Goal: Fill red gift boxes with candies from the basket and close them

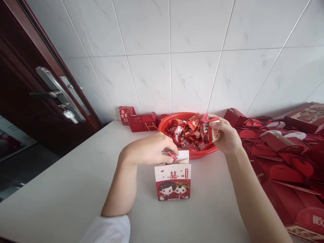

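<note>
A red and white candy box [173, 184] with two cartoon faces stands upright on the table, its top open. My left hand [152, 148] is bent over that opening, its fingers closed on a small red wrapped candy [172, 156]. Behind the box sits a red plastic basket [197, 154] heaped with red wrapped candies [186, 133]. At the basket's right side, my right hand [226, 133] pinches a red and white candy packet [214, 130] between thumb and fingers. Another wrapped candy [204, 123] is beside it; whether that one is also held I cannot tell.
Many red gift boxes [280, 175] are piled along the right side. Several small red boxes [143, 122] stand against the tiled wall [149, 77] left of the basket. At the left is a dark wooden door [25, 67] with keys [70, 115] in its lock. The white table [76, 182] lies beneath.
</note>
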Available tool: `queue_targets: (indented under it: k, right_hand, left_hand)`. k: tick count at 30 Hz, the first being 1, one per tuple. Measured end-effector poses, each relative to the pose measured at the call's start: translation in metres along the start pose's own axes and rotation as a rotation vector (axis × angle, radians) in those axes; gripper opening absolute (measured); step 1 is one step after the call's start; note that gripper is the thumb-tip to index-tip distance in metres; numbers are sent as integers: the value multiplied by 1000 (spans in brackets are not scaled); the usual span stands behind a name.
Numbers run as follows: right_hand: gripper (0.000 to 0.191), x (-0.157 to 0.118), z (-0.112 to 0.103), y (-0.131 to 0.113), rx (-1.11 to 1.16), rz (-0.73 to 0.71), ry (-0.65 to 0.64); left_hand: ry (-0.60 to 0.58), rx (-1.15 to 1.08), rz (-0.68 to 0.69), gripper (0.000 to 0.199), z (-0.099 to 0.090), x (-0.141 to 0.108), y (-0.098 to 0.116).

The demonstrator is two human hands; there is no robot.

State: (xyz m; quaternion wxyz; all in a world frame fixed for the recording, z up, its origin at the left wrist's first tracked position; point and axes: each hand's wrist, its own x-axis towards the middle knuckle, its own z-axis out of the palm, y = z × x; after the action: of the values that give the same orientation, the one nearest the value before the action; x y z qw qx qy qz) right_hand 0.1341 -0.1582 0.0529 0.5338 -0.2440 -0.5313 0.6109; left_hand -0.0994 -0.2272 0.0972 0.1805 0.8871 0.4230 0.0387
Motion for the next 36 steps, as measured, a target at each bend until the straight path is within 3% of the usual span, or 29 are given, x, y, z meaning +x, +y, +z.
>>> queue_targets:
  k: [5, 12, 18, 22, 28, 36]
  right_hand:
    - [24, -6, 0, -6, -34, -14, -28]
    - [18, -16, -4, -15, -343, -95, -184]
    - [17, -19, -10, -22, -579, -150, -338]
    - [21, -18, -10, -20, -721, -207, -346]
    - [26, -19, 0, -19, -799, -194, -493]
    - [25, -19, 3, -15, -757, -197, -418]
  left_hand:
    - [-5, -11, -60, 33, 0, 3, -7]
    - [215, -147, 60, 29, 11, 34, -17]
    - [142, -238, 23, 12, 15, 47, -20]
    - [88, -245, -16, 30, 14, 43, -24]
    - [7, -213, -36, 43, 11, 39, -24]
    - [-15, -178, -101, 52, 9, 38, -23]
